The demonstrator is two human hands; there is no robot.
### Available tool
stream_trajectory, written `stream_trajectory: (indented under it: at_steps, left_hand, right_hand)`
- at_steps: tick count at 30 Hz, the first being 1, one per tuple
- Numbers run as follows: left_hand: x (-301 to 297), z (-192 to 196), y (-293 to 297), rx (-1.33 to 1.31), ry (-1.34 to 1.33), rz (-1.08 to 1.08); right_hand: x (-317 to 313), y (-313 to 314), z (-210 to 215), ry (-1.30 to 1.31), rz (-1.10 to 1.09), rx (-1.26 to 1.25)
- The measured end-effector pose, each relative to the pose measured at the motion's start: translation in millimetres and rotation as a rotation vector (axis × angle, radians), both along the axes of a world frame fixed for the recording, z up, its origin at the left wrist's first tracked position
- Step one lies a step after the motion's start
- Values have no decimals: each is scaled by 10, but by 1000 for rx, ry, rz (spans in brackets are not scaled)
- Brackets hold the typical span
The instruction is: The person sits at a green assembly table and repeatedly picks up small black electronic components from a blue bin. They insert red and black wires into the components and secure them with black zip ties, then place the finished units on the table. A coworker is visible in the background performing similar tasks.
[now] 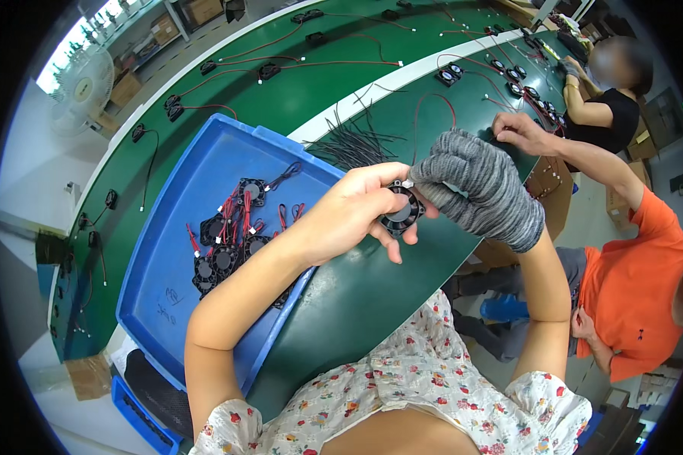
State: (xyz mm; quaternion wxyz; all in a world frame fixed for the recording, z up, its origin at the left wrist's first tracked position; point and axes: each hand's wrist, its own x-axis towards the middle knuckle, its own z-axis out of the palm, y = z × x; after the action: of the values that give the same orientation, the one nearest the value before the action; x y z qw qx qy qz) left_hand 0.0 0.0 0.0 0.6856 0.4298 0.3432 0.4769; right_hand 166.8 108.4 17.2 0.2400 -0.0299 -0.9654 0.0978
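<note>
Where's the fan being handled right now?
Just right of centre in the head view, the black fan is held in the bare left hand, beside the gloved right hand.

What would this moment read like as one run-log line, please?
left hand: holding fan | right hand: gloved, beside fan | blue bin: more fans inside | black strips: on bench

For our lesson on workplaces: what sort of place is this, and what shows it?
Probably an electronics assembly workshop: small black plastic fans with thin wires lie in a blue rectangular plastic tray, more lie along a long green worktable, and an orange-shirted person reaches over it.
</note>
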Motion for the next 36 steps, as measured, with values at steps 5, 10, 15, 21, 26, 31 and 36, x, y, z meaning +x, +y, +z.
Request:
stream_trajectory:
  at_steps: [5,10,15,21,26,31,36]
  left_hand:
    - [37,-28,-24,-9,164,37]
    - [15,13,-45,33,-3,8]
    - [36,73,-82,1,-250,-34]
    - [75,10,-112,-43,-296,-63]
    - [117,-60,-108,-31,-287,-68]
    - [125,-133,-105,60,-216,-116]
    - [215,-92,-120,136,161,118]
  right_hand:
    - [-1,-78,95,-60,18,84]
    - [67,-123,12,459,-182,-257]
    - [125,-216,-286,577,-365,-1069]
    - [-28,-468,-282,395,-51,-1423]
    - [-45,-514,-287,478,-108,-1410]
    - [-36,-513,-273,461,-164,-1477]
    - [-80,-512,-257,513,-302,-1296]
